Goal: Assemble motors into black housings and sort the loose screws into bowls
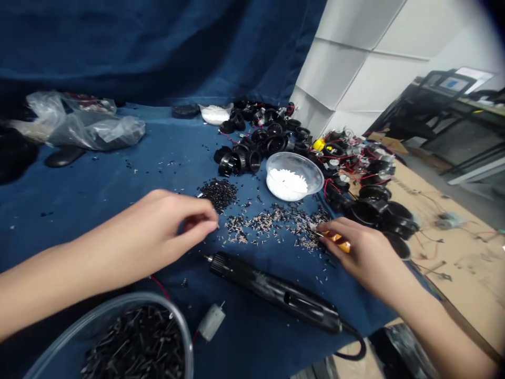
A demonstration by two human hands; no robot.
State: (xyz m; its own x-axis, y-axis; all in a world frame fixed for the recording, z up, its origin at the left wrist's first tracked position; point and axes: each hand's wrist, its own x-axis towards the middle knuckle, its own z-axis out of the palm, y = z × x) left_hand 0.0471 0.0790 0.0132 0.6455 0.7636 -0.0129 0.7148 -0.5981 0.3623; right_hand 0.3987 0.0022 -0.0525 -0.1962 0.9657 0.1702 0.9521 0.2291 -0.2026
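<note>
My left hand [177,223] is closed in a pinch above the blue cloth, beside a pile of small black screws [218,196]. Whatever its fingertips hold is too small to name. On the right, my right hand [357,242] is wrapped round a small tool with a yellow-orange grip [337,241]; most of it is hidden by the fingers. Its pale tip is over the scattered small silver-and-black screws [272,221]. Between the hands and nearer to me lies a black electric screwdriver [272,289], its bit pointing left and its cord running off to the right.
A clear bowl of white pieces [295,176] stands behind the screws. Black round housings [242,158] and wired motors [351,150] crowd the back right. Near me are a tub of black parts [136,342] and a small motor [212,322]. Plastic bags [94,129] lie at back left.
</note>
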